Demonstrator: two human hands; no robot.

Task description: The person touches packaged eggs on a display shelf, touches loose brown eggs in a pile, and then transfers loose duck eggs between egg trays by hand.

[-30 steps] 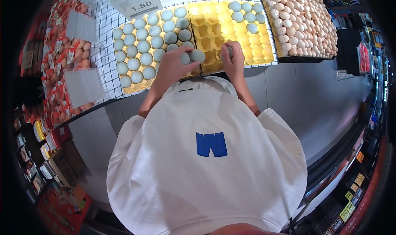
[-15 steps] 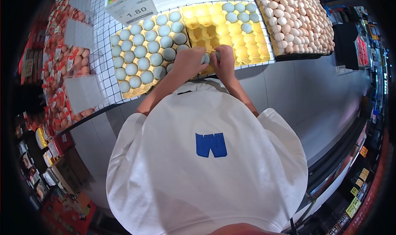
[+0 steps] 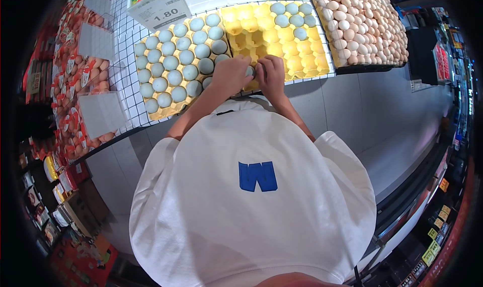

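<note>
Over the near edge of the yellow egg tray [image 3: 302, 50], my left hand [image 3: 231, 75] is closed around a pale blue-green egg [image 3: 249, 71], which shows at its fingertips. My right hand [image 3: 272, 76] is close beside it, fingers curled inward; what they hold, if anything, is hidden. Several similar eggs sit in the far right cups of this tray, while its front and left cups are bare. To the left, a second tray [image 3: 160, 115] is filled with rows of blue-green eggs, and my left forearm crosses its near right corner.
A price sign [image 3: 163, 10] reading 1.80 stands behind the left tray. Brown eggs [image 3: 359, 30] are piled at the right. Red-netted packs of eggs [image 3: 75, 95] and clear plastic panels [image 3: 103, 116] line the left. The white gridded table [image 3: 132, 103] ends just before my body.
My right hand has turned and its fingers have curled further over; the egg showing at them before is out of sight. My left hand stays almost in place with its egg.
</note>
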